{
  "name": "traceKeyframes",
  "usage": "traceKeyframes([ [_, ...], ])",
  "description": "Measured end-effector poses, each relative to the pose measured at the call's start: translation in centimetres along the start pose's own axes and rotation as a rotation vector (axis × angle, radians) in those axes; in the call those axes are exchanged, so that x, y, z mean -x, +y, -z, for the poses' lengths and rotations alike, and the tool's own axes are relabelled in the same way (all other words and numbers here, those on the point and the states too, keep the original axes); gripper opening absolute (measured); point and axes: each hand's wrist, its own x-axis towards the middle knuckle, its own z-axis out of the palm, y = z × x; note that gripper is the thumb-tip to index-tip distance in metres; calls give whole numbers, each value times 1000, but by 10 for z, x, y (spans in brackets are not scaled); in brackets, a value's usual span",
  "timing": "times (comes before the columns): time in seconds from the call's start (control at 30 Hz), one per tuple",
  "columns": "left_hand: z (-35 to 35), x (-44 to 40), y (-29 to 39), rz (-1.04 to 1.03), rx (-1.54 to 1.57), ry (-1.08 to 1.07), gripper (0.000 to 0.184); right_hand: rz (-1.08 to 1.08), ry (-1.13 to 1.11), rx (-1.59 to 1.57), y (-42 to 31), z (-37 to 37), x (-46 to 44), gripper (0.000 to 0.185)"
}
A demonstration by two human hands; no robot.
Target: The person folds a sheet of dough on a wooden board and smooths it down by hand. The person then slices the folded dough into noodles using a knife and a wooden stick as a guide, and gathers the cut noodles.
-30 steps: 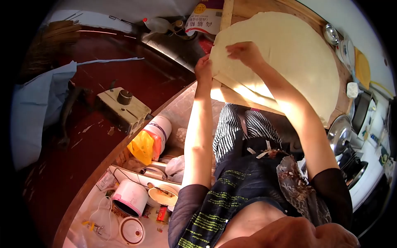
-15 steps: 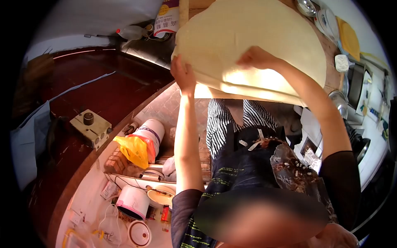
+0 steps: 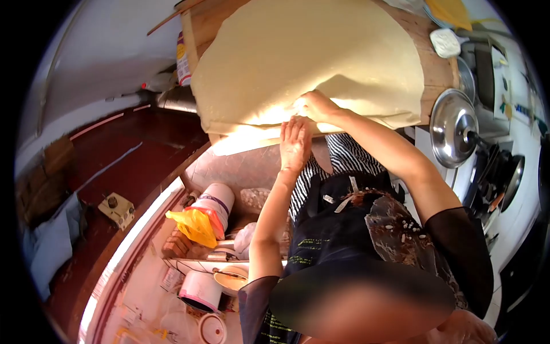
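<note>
A large, thin, pale dough sheet (image 3: 309, 54) covers most of a wooden board (image 3: 438, 71), and its near edge lies in folds along the front. My left hand (image 3: 296, 142) rests at this near edge, fingers stretched out and lying flat. Just above and to the right of it, my right hand (image 3: 318, 107) is over the sheet with its fingers curled together. Bright glare on the dough hides what those fingertips hold, if anything. The two hands are close to each other, near the middle of the front edge.
A metal lid or pan (image 3: 450, 129) is right of the board, with a white tub (image 3: 446, 43) above it. At lower left are a white bucket (image 3: 216, 198), a yellow plastic bag (image 3: 195, 226) and a pink-rimmed pot (image 3: 200, 291). A brown-red surface (image 3: 126, 163) lies at left.
My left hand has moved right from the sheet's left edge to its front middle. My right hand has come down and left, near it. The camera view has shifted.
</note>
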Motion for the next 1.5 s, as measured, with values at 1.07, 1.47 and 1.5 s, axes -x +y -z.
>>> traceKeyframes([
  [1.07, -12, -23, 53, 75, -54, 14, 31, -365, 608, 32, 180, 226, 158, 31],
  [1.47, 64, -34, 141, 440, 791, -444, 16, -71, 554, -562, 31, 219, 0, 32],
  [1.5, 77, -43, 162, 240, 1043, -548, 19, -52, 366, -358, 19, 233, 0, 29],
])
